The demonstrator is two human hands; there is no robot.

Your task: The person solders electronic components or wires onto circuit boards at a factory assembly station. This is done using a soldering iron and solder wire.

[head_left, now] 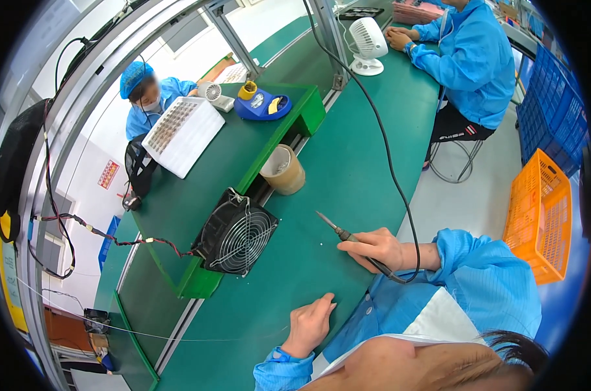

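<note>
My right hand (380, 251) grips a soldering iron (345, 235) by its handle, the bare tip angled up and left above the green bench (334, 176). A black cord (390, 146) runs from the iron up to the top of the frame. Closer to me, my left hand (310, 324) is closed above the bench, fingers curled. A thin solder wire (178, 339) comes in from the left and runs to this hand; its end there is hard to make out. Beyond both hands a black fan with a wire guard (243, 238) leans against the raised green shelf.
A tan cylindrical container (283, 171) stands beside the shelf (243, 159). The shelf carries a blue iron stand (263, 106) and a white tray of small parts (186, 135). A white fan (367, 45) and two co-workers are farther off. Orange (539, 218) and blue crates (550, 107) stand right.
</note>
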